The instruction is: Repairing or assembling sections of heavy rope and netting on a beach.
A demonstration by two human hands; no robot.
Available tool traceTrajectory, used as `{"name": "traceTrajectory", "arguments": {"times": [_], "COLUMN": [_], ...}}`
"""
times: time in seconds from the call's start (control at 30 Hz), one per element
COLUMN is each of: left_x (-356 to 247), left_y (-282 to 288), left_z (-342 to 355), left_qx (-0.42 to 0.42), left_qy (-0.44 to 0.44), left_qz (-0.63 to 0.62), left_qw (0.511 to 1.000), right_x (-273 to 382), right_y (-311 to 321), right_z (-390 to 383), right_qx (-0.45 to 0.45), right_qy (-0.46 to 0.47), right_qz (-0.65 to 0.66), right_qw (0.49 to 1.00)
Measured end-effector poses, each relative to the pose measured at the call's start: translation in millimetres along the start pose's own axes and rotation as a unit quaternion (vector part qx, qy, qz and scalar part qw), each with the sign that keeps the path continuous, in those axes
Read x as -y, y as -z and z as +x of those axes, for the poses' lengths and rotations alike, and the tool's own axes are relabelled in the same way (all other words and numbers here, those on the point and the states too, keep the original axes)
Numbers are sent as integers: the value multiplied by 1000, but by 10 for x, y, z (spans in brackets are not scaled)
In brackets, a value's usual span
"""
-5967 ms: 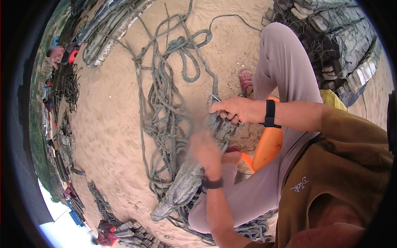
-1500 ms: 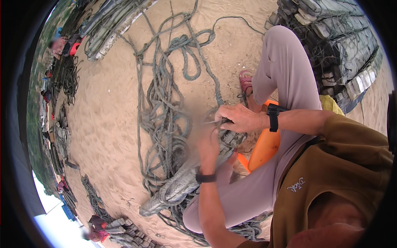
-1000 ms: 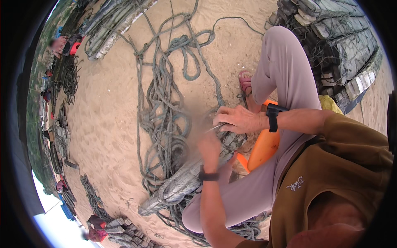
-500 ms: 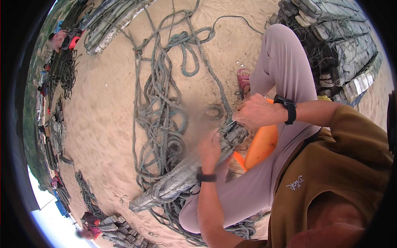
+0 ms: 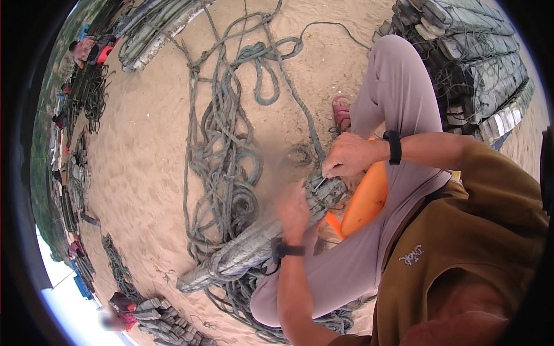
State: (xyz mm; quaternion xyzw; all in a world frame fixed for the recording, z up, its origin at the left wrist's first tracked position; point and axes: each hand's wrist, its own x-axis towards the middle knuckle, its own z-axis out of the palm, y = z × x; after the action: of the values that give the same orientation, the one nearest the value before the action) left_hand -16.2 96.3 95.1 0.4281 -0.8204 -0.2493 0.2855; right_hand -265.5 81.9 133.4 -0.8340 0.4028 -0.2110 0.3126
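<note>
I have my right hand (image 5: 346, 155) closed on a slender metal tool (image 5: 319, 183), angled down-left onto the end of a long, grey, weathered bundle (image 5: 236, 262). My left hand (image 5: 291, 210) lies on or just beside that bundle, below and left of the right one; its fingers are blurred, so their grip cannot be made out. A thick grey-green rope (image 5: 306, 118) runs down to the bundle's upper end. An orange plastic object (image 5: 363, 205) lies between my legs, right of the bundle.
Tangled ropes (image 5: 225, 138) spread on the sand (image 5: 138, 161) left of my hands. A stack of roped grey blocks (image 5: 473, 69) stands upper right, long bundles (image 5: 156, 32) upper left, more blocks (image 5: 167, 317) lower left. Other people (image 5: 83, 52) are at the far left.
Since a second ago, my right hand has shifted right and slightly up, still holding the tool. Compared with six seconds ago, the tool points down-left instead of up-left. My left hand stays near the bundle.
</note>
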Motion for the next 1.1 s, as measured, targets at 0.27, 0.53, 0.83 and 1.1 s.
{"name": "traceTrajectory", "arguments": {"times": [0.27,0.53,0.83,1.1], "left_x": [91,-61,-27,95], "left_y": [1,124,132,100], "left_z": [-155,-142,-119,-81], "left_qx": [93,231,115,69], "left_qy": [39,46,53,26], "left_qz": [46,248,292,301], "left_qw": [994,940,948,951], "right_x": [65,75,206,376], "right_y": [-371,-222,195,-280], "right_z": [18,51,67,230], "right_qx": [27,70,87,-10], "right_qy": [-3,8,81,-95], "right_qz": [-111,-173,-251,-209], "right_qw": [993,982,961,973]}}
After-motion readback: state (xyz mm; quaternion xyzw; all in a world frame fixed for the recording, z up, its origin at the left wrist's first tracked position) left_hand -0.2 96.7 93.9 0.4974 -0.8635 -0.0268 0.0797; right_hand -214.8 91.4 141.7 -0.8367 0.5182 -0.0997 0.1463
